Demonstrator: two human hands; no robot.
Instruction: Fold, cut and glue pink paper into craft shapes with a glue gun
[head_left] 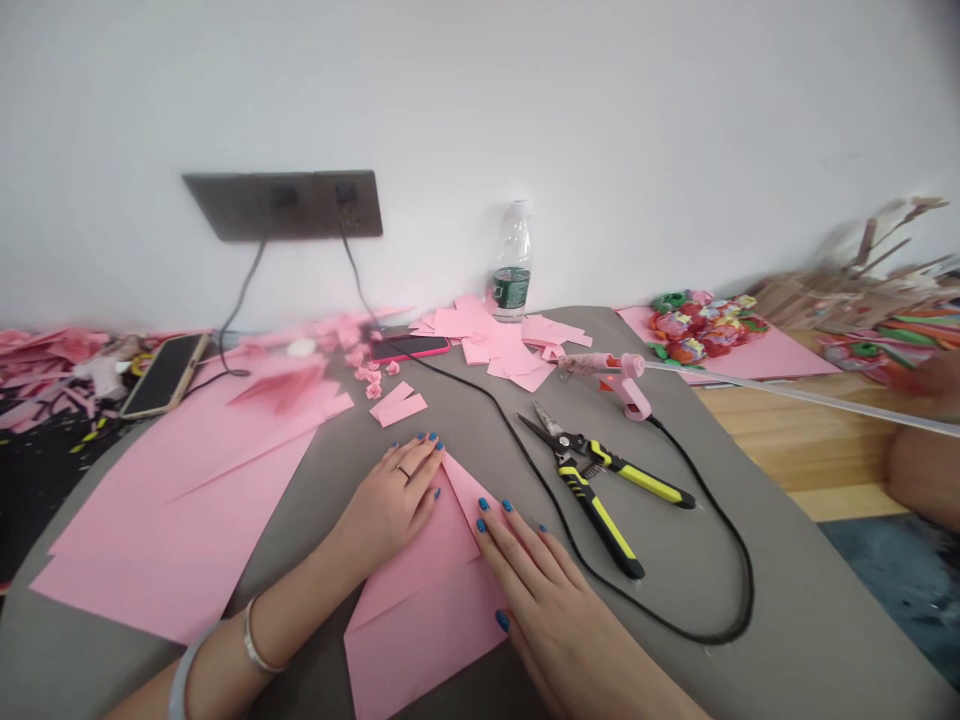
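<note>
A pink sheet of paper [420, 620] lies on the grey table in front of me, its top folded to a point with a flap along the right side. At the upper left of the fold rests my left hand [397, 490], fingertips near the peak. My right hand [532, 580] lies flat with its fingers stretched over the folded right flap. Neither hand grips anything else. Beyond the right hand lie spring-handled shears [592, 470] with yellow and black handles, blades apart.
A pink glue gun [615, 370] with a long glue stick trails a black cord. Large pink sheets [187, 500] and a phone [166, 372] lie left. Behind are paper strips [510, 350], a second phone [409, 348] and a bottle [513, 265]. Another person's arm [922, 470] shows at right.
</note>
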